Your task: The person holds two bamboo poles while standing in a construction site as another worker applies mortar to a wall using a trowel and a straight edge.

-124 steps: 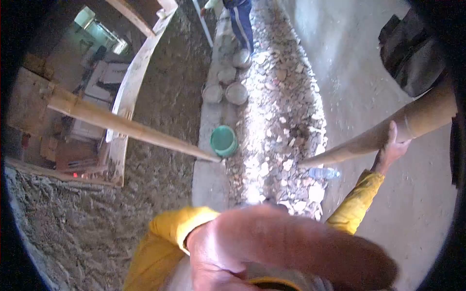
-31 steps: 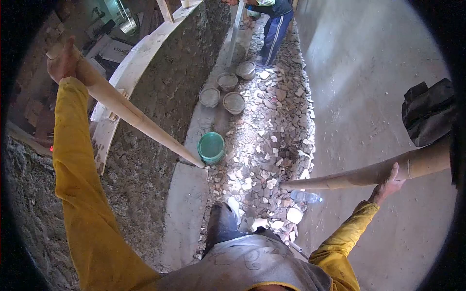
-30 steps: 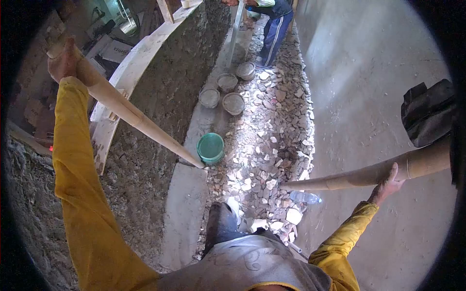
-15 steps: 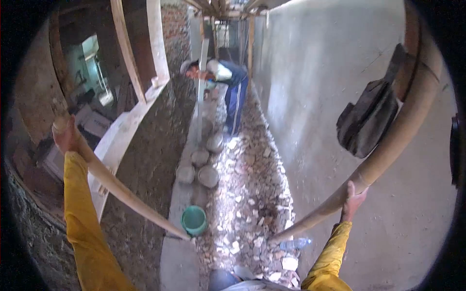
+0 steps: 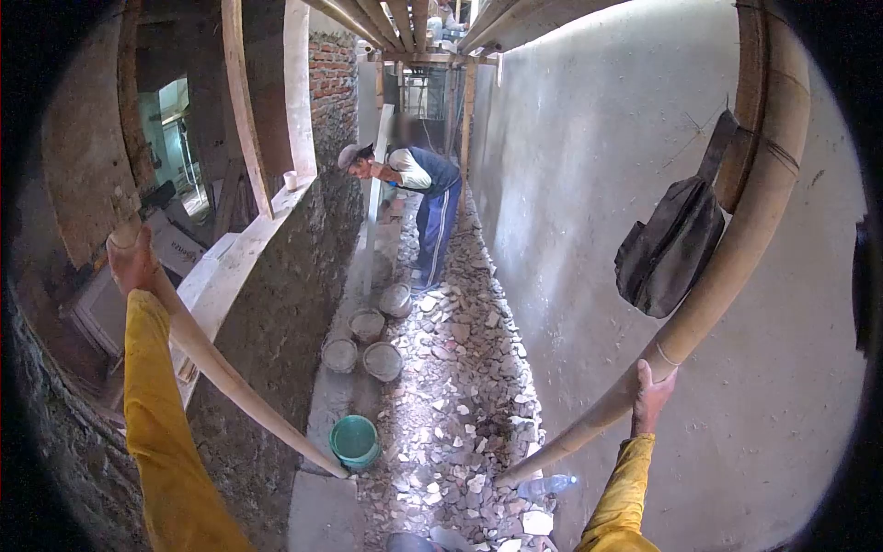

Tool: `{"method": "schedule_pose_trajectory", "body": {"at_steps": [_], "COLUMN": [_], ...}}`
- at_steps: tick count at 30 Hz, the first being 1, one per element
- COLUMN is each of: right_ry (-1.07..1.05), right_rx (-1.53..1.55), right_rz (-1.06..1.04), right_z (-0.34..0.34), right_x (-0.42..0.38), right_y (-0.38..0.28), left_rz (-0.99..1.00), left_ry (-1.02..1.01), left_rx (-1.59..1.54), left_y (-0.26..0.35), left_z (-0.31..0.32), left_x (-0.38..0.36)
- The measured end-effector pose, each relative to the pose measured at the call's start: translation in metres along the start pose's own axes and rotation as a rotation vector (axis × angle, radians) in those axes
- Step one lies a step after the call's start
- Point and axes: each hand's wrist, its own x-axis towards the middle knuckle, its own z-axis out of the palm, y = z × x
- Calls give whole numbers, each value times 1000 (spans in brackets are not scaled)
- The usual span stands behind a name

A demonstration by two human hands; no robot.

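Note:
At the left, my left hand [image 5: 133, 262] is wrapped round the upper part of a slim bamboo pole [image 5: 239, 373], which slants down to the ground beside a green bucket [image 5: 355, 442]. My right hand [image 5: 651, 397] grips a thicker bamboo pole [image 5: 713, 308] that rises to the upper right and has its foot on the rubble. Part of the right fingers is hidden behind that pole. A dark bag [image 5: 670, 247] hangs by a strap from the thick pole, above my right hand. Near the pole's foot lies a clear plastic bottle [image 5: 549, 485].
A person [image 5: 428, 179] in a cap bends forward further along the passage, holding a long straight board [image 5: 375, 202]. Several filled buckets [image 5: 366, 324] stand along the left side. Broken rubble [image 5: 451, 396] covers the floor beside a grey plastered wall [image 5: 589, 184]. Planks [image 5: 395, 23] run overhead.
The view has tilted slightly upward and shifted, showing more of the overhead planks. Both hands keep their hold on the poles. The person ahead stays bent over with the board.

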Motion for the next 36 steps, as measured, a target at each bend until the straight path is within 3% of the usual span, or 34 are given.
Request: {"method": "schedule_pose_trajectory", "body": {"at_steps": [5,7,8,13,17,24,27,28,33,36], "right_ry": [-101,10,-4,151,123,-131,-75,-132,-177,103], "right_rx": [-101,53,49,61,-12,300,397,341,241,-178], "right_rz": [9,-94,-93,-289,-358,-294,-298,-316,-439,-275], "right_z": [-13,-15,-20,-27,-28,-51,-56,-60,-56,-25], "right_x": [10,22,30,67,97,168,206,216,248,201], "right_y": [-18,-29,-33,-80,-121,-130,-125,-126,-156,-241], "left_rz": [-13,-4,-83,-61,-28,5,-34,22,-69,-48], "left_ry": [-83,-12,-64,-61,-55,-48,-44,-38,-41,-57], "left_rx": [-101,83,94,81,150,-43,-54,-54,20,-11], "left_y": [-13,-3,6,12,3,-5,4,1,9,10], "left_z": [3,2,-3,-7,-4,0,-4,-5,-4,-8], "left_x": [3,3,2,-2,-1,1,-3,-3,-4,-5]}}
